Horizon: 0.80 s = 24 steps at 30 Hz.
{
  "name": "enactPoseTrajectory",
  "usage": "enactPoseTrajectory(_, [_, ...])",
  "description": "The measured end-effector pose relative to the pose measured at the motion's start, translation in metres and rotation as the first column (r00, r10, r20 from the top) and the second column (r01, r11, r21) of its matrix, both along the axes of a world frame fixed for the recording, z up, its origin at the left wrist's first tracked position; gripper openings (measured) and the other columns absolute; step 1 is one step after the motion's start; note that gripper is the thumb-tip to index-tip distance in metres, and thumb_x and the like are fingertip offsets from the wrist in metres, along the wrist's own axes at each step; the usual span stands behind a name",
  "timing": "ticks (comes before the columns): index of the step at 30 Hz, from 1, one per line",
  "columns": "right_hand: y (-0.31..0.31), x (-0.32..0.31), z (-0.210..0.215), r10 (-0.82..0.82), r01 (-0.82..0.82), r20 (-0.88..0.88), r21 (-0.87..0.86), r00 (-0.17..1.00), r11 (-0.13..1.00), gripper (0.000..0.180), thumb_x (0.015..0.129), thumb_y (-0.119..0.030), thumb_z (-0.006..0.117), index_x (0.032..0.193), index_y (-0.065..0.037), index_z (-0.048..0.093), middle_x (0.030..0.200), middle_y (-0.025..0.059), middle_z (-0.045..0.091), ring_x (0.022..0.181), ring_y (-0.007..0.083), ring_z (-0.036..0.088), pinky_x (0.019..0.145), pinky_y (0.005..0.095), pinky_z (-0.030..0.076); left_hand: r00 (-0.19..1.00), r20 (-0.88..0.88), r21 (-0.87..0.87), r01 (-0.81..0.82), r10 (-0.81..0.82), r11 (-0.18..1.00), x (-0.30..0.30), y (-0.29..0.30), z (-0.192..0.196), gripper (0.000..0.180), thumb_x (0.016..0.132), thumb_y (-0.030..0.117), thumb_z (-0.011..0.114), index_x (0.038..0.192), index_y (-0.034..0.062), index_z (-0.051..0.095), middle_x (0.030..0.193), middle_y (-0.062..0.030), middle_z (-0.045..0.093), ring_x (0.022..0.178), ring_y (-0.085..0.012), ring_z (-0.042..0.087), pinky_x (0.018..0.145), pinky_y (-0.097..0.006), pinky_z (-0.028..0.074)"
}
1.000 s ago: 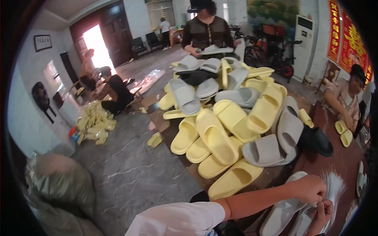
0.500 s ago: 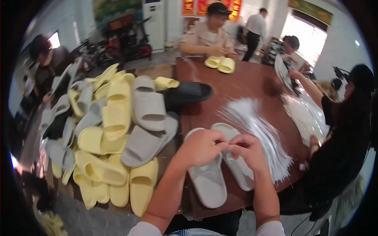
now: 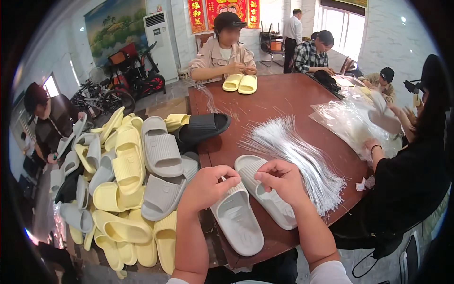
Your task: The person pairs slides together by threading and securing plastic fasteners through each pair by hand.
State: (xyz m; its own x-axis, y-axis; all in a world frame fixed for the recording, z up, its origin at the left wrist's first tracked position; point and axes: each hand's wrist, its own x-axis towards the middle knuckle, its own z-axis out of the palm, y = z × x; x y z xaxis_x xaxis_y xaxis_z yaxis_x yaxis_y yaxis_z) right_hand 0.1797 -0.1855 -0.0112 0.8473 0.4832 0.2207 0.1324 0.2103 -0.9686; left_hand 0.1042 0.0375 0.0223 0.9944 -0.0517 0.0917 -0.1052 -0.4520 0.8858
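A pair of light grey slide sandals lies on the brown table in front of me, toes pointing away. My left hand is over the toe end of the left grey slide, thumb and index finger drawn together. Above the strap of the right grey slide, my right hand has its fingers curled in a pinch. Whatever the fingertips may hold is too small to make out. Just beyond my right hand, a bundle of thin silvery-white ties fans across the table.
Left of me rises a heap of yellow slides, grey slides and a black slide. Clear plastic bags lie at the right, where a co-worker handles a grey slide. Across the table, another person sits behind yellow slides.
My hands, fingertips together before, have drawn apart to either side. The view has shifted. At the right, the co-worker's raised grey slide has come down near the plastic bags.
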Motion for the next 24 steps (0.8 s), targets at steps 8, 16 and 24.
enactPoseTrajectory(8, [0.002, 0.001, 0.007, -0.052, 0.053, -0.032, 0.014, 0.998, 0.999, 0.008, 0.091, -0.007, 0.075, 0.091, -0.001, 0.070, 0.075, 0.0006, 0.067, 0.058, 0.0044, 0.056, 0.051, 0.0212, 0.043, 0.998, 0.053, 0.012, -0.047, 0.046, 0.999, -0.002, 0.006, -0.001, 0.019, 0.092, 0.018, 0.070, 0.099, 0.0002, 0.072, 0.081, 0.0005, 0.067, 0.074, -0.0068, 0.056, 0.068, -0.026, 0.047])
enactPoseTrajectory(16, [0.001, -0.001, 0.002, -0.013, 0.076, 0.186, -0.335, 0.983, 0.939, 0.025, 0.091, -0.025, 0.076, 0.080, -0.003, 0.071, 0.065, 0.0035, 0.066, 0.053, 0.0121, 0.058, 0.052, 0.0282, 0.047, 0.992, 0.117, -0.005, -0.042, 0.042, 0.999, -0.004, 0.004, 0.002, 0.020, 0.093, 0.018, 0.071, 0.100, -0.0003, 0.071, 0.081, -0.0001, 0.067, 0.074, -0.0071, 0.056, 0.068, -0.026, 0.047])
enactPoseTrajectory(24, [0.011, -0.009, -0.009, 0.066, 0.453, 0.678, -0.556, 0.732, 0.696, 0.047, 0.084, -0.053, 0.075, 0.076, -0.007, 0.072, 0.070, 0.0107, 0.068, 0.061, 0.0323, 0.065, 0.059, 0.0427, 0.053, 0.968, 0.210, 0.004, -0.141, 0.137, 0.990, -0.001, 0.008, -0.004, 0.020, 0.092, 0.018, 0.071, 0.098, -0.0001, 0.071, 0.079, -0.0021, 0.067, 0.071, -0.0089, 0.056, 0.067, -0.028, 0.048])
